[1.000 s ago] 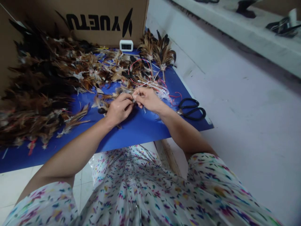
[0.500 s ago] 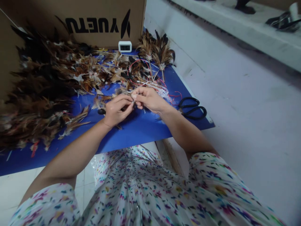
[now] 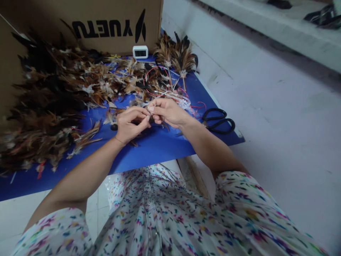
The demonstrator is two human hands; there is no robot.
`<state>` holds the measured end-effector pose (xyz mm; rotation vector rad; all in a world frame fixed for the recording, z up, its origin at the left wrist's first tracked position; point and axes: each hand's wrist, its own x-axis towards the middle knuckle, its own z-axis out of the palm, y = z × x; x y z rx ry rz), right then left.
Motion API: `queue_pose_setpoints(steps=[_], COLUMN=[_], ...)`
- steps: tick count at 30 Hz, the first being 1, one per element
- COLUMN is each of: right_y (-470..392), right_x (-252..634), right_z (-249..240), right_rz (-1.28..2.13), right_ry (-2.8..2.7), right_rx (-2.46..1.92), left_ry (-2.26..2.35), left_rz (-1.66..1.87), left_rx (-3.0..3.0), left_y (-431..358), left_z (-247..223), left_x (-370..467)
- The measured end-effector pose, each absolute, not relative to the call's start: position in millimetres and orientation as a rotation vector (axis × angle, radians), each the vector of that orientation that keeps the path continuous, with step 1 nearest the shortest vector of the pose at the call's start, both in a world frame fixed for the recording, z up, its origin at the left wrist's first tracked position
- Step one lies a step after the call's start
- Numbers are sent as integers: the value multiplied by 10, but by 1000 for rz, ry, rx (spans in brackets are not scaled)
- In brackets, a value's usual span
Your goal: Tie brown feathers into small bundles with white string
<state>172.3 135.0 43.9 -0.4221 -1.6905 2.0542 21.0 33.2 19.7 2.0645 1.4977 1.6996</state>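
My left hand (image 3: 131, 122) and my right hand (image 3: 167, 112) meet over the blue table (image 3: 149, 149), fingertips nearly touching. Both are closed in a pinch around something small that the fingers mostly hide. A thin brown sliver, perhaps a feather, shows just below my right fingers. Behind my hands lie loose brown feathers (image 3: 133, 83) and a tangle of clear and red strips (image 3: 183, 103). A small black round object (image 3: 114, 127) sits left of my left hand.
A large heap of feather bunches (image 3: 39, 106) covers the left. Black-handled scissors (image 3: 220, 121) lie at the right edge. Feather bunches on sticks (image 3: 183, 60), a white digital clock (image 3: 140, 52) and a cardboard box (image 3: 114, 14) are at the back. A wall (image 3: 266, 106) borders the right.
My left hand has shifted slightly left, its thumb a little more extended. A brown sliver now shows below my right fingers. The whole view has moved slightly.
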Motion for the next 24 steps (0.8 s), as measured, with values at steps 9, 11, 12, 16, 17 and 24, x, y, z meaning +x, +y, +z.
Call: queue_pose_setpoints(steps=[9, 11, 12, 16, 17, 24], right_y=[1315, 1310, 1310, 1313, 1313, 1324], right_x=[1727, 1727, 1726, 1720, 1718, 1681], right_z=[460, 461, 460, 452, 450, 391], right_rz=[1976, 1943, 1928, 1869, 1855, 1666], right_ry=[-1743, -1750, -1752, -1750, -1752, -1794], right_rx=[-436, -439, -441, -455, -462, -447], left_ry=[1298, 1275, 1269, 1277, 1273, 1188], left_rz=[1700, 1692, 1681, 1637, 1642, 1751], left_rx=[1903, 1828, 1793, 1742, 1742, 1575], left_y=[353, 357, 359, 377, 384, 430], left_z=[234, 239, 238, 207, 194, 136], left_x=[208, 215, 218, 222, 221, 219])
